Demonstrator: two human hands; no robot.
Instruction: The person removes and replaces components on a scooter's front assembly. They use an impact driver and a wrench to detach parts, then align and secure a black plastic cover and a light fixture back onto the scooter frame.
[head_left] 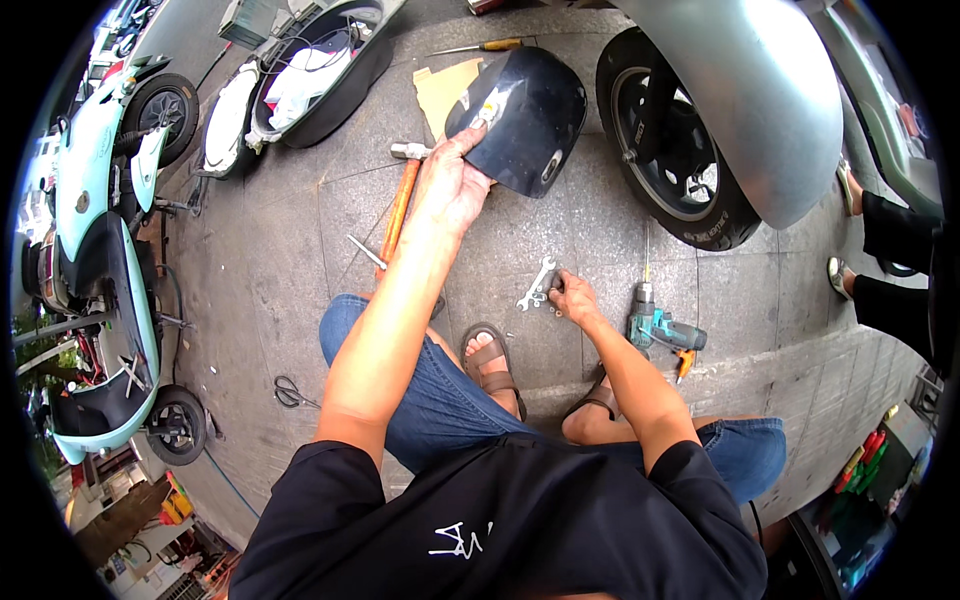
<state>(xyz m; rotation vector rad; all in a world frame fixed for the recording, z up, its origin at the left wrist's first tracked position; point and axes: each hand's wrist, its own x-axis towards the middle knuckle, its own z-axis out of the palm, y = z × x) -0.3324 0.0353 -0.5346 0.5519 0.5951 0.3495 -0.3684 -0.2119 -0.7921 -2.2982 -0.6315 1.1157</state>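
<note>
My left hand (455, 182) grips the lower left edge of a glossy black curved panel (535, 115), thumb on top, raised above the pavement. The panel has an oval opening near its lower right edge. Down by the ground, my right hand (573, 298) has its fingers bent together beside a silver wrench (537, 284). Small nuts or bolts lie around those fingertips; what they pinch, if anything, is too small to make out. A hammer (400, 205) with an orange handle lies under my left forearm. Beneath the panel's left side is torn cardboard (443, 92).
Right of my right hand stands a teal cordless drill (655, 327), with an orange-handled tool (685, 365) beside it. A wheel (680, 140) under a silver fender is ahead right. Scissors (292, 392) lie left; a mint scooter (100, 260) is farther left. Another person's legs (895, 260) are at right.
</note>
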